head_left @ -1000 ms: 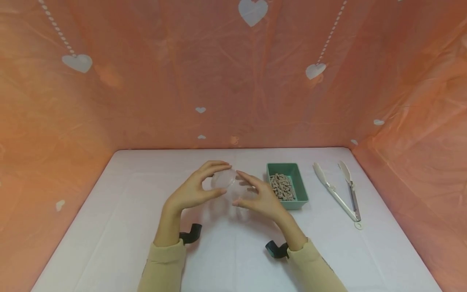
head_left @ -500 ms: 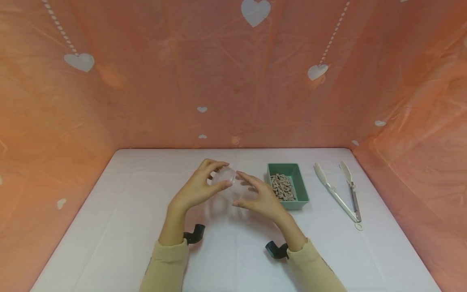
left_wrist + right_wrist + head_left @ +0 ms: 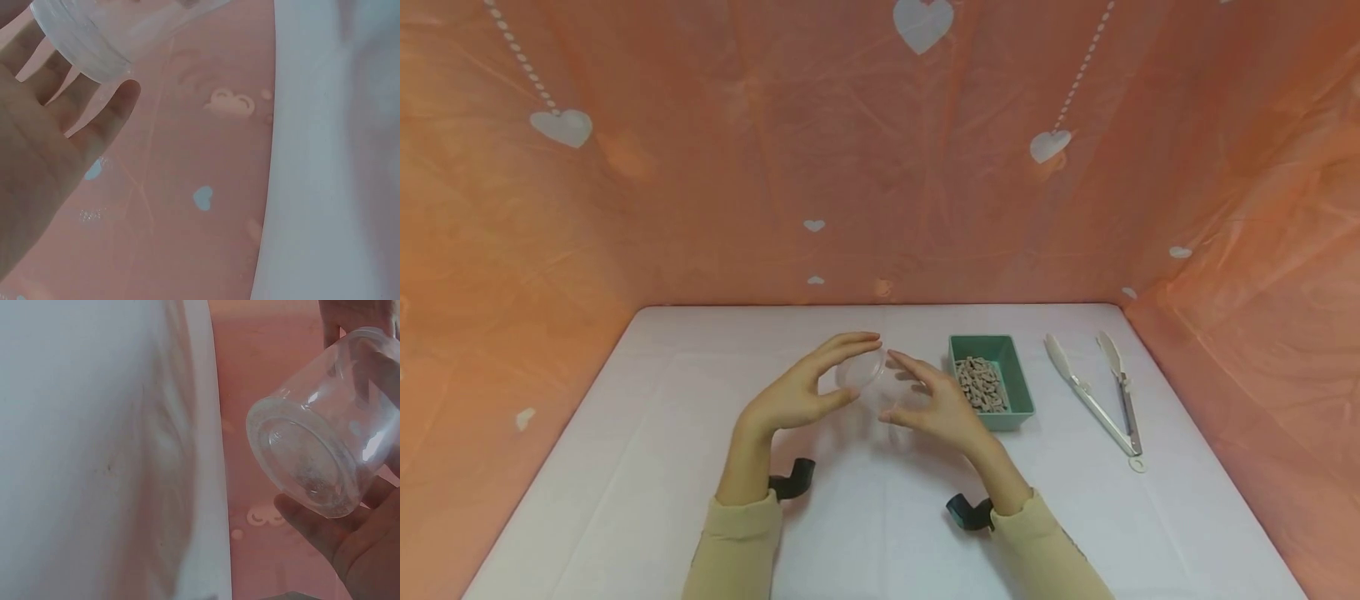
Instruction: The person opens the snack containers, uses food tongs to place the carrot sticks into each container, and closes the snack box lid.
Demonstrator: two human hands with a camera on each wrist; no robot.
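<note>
A clear plastic jar point(image 3: 306, 450) is held tilted between the two hands, its round base facing the right wrist camera. My right hand point(image 3: 940, 408) grips the jar's body, thumb on one side and fingers on the other. In the head view, the clear round lid end point(image 3: 863, 367) points toward my left hand point(image 3: 797, 392). That hand's fingers are extended around the lid, and its thumb stands apart from the rim. The left wrist view has the ridged lid point(image 3: 81, 47) close to the spread left fingers; whether they touch it is hard to tell.
A green rectangular tray point(image 3: 1018, 383) with many small grey-brown pieces point(image 3: 981, 385) stands just right of the right hand. Farther right lie spread metal tongs point(image 3: 1101, 408) with pale tips. An orange curtain point(image 3: 880, 167) surrounds the white table point(image 3: 625, 467).
Half a second ago the left hand was turned in with its thumb on the lid; now it has rolled back and the thumb has come away. The right hand keeps its place.
</note>
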